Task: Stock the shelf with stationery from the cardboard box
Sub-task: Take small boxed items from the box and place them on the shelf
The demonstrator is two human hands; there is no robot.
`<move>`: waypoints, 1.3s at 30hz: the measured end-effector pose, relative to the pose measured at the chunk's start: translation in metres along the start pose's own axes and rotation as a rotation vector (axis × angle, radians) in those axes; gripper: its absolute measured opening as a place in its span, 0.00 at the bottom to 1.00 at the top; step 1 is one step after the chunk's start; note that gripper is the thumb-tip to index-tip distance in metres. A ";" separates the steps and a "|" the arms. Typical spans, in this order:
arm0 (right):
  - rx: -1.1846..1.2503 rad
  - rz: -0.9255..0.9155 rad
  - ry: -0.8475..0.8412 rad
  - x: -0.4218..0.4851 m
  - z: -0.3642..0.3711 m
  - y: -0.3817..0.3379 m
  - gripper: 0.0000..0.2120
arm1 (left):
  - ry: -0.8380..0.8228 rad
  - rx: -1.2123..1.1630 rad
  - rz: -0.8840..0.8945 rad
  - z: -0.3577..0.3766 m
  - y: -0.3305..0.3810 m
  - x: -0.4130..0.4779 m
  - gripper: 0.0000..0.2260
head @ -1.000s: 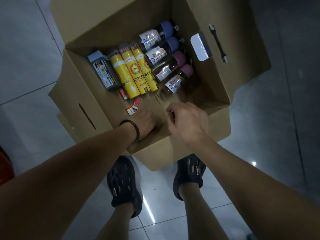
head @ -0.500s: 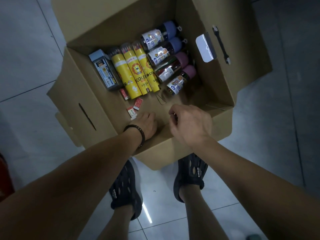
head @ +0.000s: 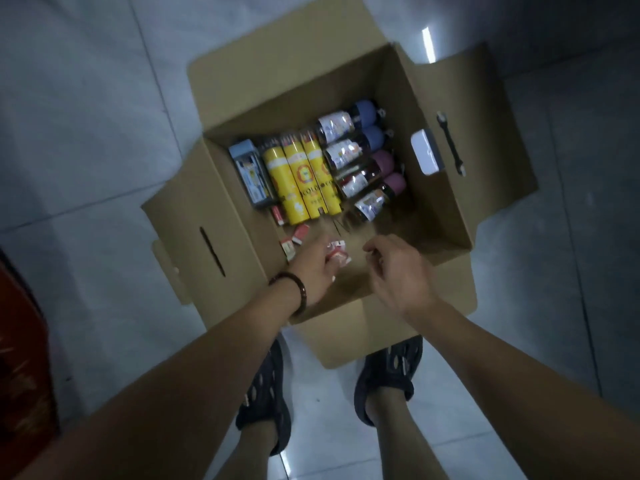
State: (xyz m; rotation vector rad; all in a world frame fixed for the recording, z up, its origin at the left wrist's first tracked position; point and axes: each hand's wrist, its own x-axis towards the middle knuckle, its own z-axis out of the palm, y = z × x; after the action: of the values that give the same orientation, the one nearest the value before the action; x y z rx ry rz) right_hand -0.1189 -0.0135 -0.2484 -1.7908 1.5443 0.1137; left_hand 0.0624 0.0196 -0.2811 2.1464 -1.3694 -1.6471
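An open cardboard box point(head: 436, 216) stands on the floor below me. Inside lie three yellow pencil tubes point(head: 304, 178), several dark bottles with blue and purple caps point(head: 360, 157), a blue-grey case point(head: 251, 176) and small red-and-white erasers point(head: 294, 239). My left hand point(head: 313, 268) is inside the box near its front wall and holds a few red-and-white erasers point(head: 337, 252). My right hand point(head: 398, 268) hovers beside it with fingers curled; whether it holds anything is hidden.
The box flaps spread out left, right and front; a white tag point(head: 426, 155) and a black strap point(head: 450, 147) sit on the right wall. My feet in dark clogs point(head: 265, 396) stand on pale floor tiles. A red object point(head: 20, 341) lies at the left edge.
My left hand has lifted from the box bottom and now holds small erasers. The view has shifted, so the box sits lower in the frame. The right hand stays close by.
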 end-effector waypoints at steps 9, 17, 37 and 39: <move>0.671 -0.124 -0.058 -0.070 -0.173 -0.184 0.04 | 0.092 -1.035 0.001 -0.152 0.121 -0.180 0.09; 0.845 -0.297 -0.110 -0.179 -0.325 -0.387 0.01 | 0.211 -1.005 0.098 -0.324 0.223 -0.392 0.14; 0.812 -0.687 -0.690 -0.552 -0.347 -0.727 0.09 | 1.054 -1.481 0.008 -0.398 0.179 -0.917 0.27; 0.785 -0.749 -0.749 -0.603 -0.323 -0.755 0.09 | 1.169 -1.405 -0.017 -0.390 0.152 -0.975 0.29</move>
State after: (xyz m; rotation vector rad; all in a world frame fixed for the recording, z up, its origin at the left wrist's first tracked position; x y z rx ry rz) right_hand 0.2576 0.2769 0.6525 -1.3204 0.2570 -0.1569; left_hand 0.2875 0.4492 0.6629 1.5137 0.1959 -0.5552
